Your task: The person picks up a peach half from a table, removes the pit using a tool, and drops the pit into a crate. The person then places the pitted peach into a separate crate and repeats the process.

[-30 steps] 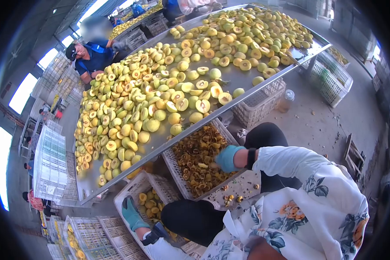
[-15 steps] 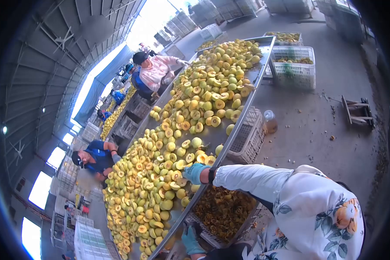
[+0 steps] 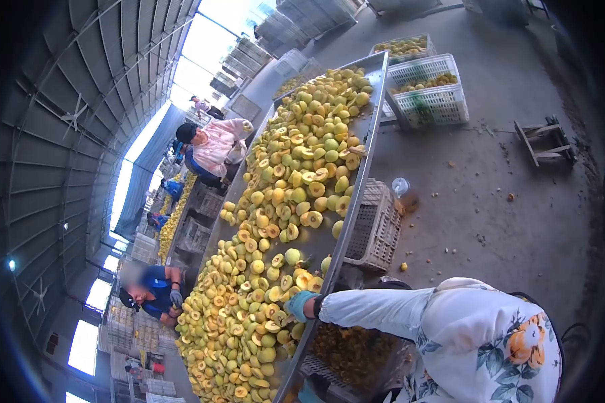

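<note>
Across the long metal table (image 3: 357, 201) lies a heap of yellow-green peaches (image 3: 235, 316), many of them cut in half with the cut faces showing. My right hand (image 3: 301, 305), in a teal glove, reaches over the near rim with its fingers curled together at the fruit. What it grips is hidden. Beside it lie bright yellow peach halves (image 3: 304, 279). My left hand (image 3: 310, 392), also teal-gloved, is low at the frame's bottom edge near the table rim. It is blurred and partly cut off, with something dark next to it.
Under the near rim stands a crate of brown scraps (image 3: 353, 349). Farther along are a grey plastic crate (image 3: 373, 232), a clear container (image 3: 403, 191), a white crate with fruit (image 3: 430, 101) and a small wooden stool (image 3: 544, 142). Co-workers (image 3: 156, 289) stand across the table.
The view has shifted, moving the table and co-workers within the frame. My left hand now sits lower, partly out of view. My right hand stays at the fruit by the rim.
</note>
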